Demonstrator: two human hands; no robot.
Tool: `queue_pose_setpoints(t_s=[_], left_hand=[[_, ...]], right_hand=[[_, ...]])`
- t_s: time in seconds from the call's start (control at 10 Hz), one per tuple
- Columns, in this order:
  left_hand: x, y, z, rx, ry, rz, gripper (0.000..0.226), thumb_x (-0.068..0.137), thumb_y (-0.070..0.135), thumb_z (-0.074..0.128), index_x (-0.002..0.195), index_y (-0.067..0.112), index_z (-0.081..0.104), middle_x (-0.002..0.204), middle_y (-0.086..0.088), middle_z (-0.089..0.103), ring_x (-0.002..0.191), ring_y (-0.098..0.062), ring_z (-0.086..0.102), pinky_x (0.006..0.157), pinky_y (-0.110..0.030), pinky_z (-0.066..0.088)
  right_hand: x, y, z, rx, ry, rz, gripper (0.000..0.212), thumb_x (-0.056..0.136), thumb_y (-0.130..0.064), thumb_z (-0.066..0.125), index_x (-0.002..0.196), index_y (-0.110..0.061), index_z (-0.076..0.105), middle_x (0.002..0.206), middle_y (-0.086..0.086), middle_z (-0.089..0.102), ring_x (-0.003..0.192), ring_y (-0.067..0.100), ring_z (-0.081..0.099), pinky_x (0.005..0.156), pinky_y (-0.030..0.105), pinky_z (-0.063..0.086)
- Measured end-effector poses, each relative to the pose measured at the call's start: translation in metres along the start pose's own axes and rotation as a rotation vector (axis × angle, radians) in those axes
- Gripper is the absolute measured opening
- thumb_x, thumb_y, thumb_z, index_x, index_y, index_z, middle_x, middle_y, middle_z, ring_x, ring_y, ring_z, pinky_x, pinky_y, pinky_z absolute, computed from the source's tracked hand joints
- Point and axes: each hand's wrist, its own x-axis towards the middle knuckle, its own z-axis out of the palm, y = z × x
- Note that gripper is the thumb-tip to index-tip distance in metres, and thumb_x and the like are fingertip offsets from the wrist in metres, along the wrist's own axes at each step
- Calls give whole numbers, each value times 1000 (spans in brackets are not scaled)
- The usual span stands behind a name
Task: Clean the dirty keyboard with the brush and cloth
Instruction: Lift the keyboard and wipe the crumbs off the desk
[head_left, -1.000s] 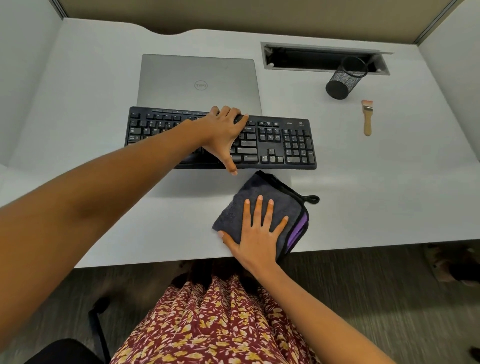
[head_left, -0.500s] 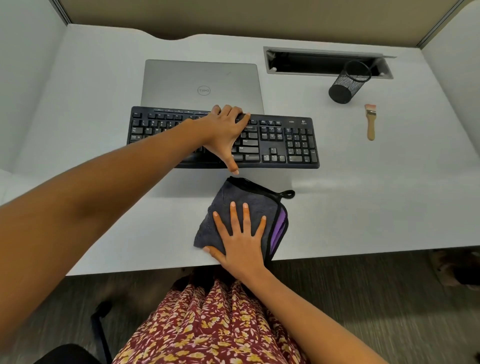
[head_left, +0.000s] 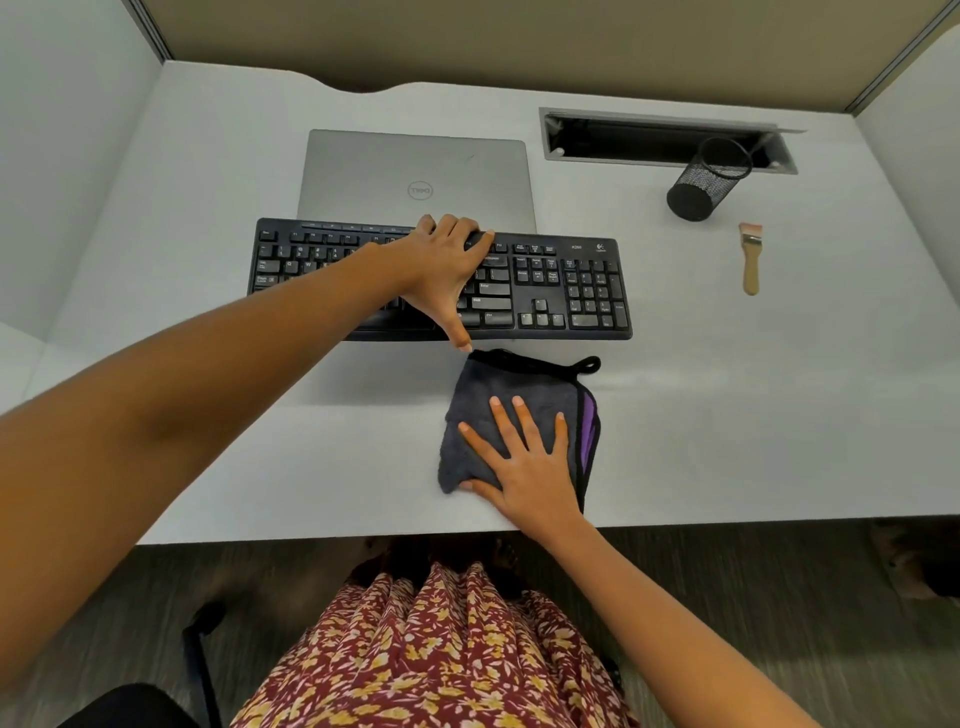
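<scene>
We judge the wiping not yet begun: our left hand (head_left: 441, 270) clasps the keyboard (head_left: 571, 286) edge to edge, our right hand (head_left: 530, 457) presses flat, spread fingers on the cloth (head_left: 498, 384), and the brush (head_left: 750, 260) lies well right of them.

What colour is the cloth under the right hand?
Cloth: dark grey, black trim, purple inside; head view.
</scene>
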Motion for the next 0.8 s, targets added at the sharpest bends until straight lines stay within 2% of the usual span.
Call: queue_pose_setpoints(t_s=[0.1,0.3,0.5,0.8], left_hand=[[-3,2,0,0,-4,-11,149,51,93,60,155,5,-1,156,-22,13,142,-40,16,115,-56,19],[-4,10,2,-3,-8,-21,150,50,94,59,155,6,-1,156,-22,13,142,-40,16,115,-56,18],[-4,16,-1,-12,-1,-22,149,51,93,60,155,5,-1,156,-22,13,142,-39,16,115,-56,18],[-1,15,-8,-8,30,-7,149,50,93,60,155,5,1,154,-22,15,140,-40,18,114,-56,20]], right_hand=[[2,27,-1,7,7,79,69,91,-73,28,152,-41,21,162,3,17,149,30,13,109,70,14],[-2,65,-2,24,32,248,69,92,-73,13,152,-40,23,159,6,26,147,31,19,109,69,13],[-8,55,3,61,89,397,67,94,-70,15,151,-39,27,158,4,29,147,30,21,109,71,9],[-25,19,11,85,148,435,65,94,-68,24,152,-38,23,160,5,23,148,33,17,108,74,8]])
